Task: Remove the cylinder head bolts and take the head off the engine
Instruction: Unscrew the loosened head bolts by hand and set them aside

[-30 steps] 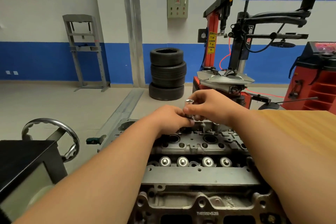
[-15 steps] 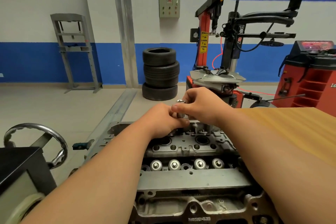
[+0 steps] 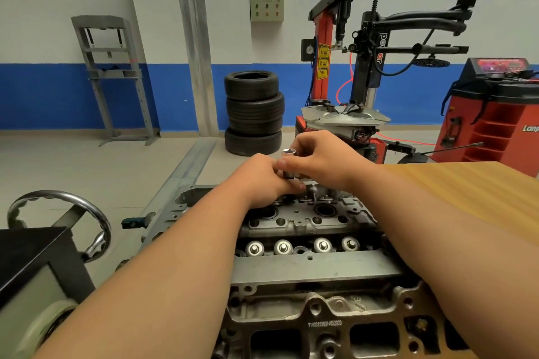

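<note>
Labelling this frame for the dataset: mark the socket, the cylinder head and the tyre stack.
socket [image 3: 289, 154]: head view, chrome upper wall just below its open rim.
cylinder head [image 3: 303, 224]: head view, bare casting between the two dark round wells.
tyre stack [image 3: 254, 109]: head view, tread of the second tyre from the top.

The socket between the left hand and the right hand is bright silver. Below both hands, the cylinder head is dull grey, with a row of shiny silver caps. Right of the right hand, the worktop is orange-tan with fine wood-grain stripes. Beyond the hands, the tyres are black, the wall white above a blue band, the tyre changer red and black with a yellow label, and the floor pale beige.
</note>
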### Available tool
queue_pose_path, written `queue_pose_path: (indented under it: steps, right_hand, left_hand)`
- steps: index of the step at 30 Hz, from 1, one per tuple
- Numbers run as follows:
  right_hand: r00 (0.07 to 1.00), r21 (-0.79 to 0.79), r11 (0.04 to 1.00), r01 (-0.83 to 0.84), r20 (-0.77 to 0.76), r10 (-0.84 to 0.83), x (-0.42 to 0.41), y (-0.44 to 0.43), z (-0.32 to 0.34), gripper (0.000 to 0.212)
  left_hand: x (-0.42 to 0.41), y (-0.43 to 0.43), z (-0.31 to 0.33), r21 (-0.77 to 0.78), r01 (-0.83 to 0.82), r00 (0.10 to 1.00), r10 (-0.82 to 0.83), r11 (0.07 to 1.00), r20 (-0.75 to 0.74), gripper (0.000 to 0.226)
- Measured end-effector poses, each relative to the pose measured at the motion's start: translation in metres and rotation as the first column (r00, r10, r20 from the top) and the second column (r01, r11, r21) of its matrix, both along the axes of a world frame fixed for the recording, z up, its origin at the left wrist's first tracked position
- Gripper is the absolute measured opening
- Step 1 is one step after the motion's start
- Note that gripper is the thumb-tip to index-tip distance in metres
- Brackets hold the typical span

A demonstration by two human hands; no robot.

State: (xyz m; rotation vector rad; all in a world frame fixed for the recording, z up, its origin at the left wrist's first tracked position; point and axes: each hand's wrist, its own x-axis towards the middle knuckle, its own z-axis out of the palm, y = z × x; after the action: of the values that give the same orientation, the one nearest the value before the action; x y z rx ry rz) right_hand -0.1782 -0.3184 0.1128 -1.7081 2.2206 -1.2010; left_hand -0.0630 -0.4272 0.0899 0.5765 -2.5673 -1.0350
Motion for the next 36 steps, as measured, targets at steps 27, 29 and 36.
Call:
queue_pose_path:
  steps: [27, 29, 36]
  right_hand:
    - [0.998, -0.044, 0.999, 0.023, -0.052, -0.025, 0.0026, 0.0014, 0.0045, 0.021]
    - [0.999, -0.039, 0.999, -0.038, -0.028, 0.037, 0.0027, 0.0037, 0.0062, 0.008]
    - [1.0, 0.008, 1.0, 0.01, 0.001, -0.01, 0.0041, 0.0017, 0.0051, 0.018]
  left_hand:
    - [0.0011, 0.0018, 0.0033, -0.045, 0.012, 0.999, -0.011, 0.999, 0.034, 0.032]
    - [0.0033, -0.0003, 0.0047, -0.004, 0.025, 0.999, -0.025, 1.0, 0.033, 0.027]
    - [0.0032, -0.0033, 0.0076, 0.008, 0.026, 0.999, -0.026, 1.0, -0.026, 0.018]
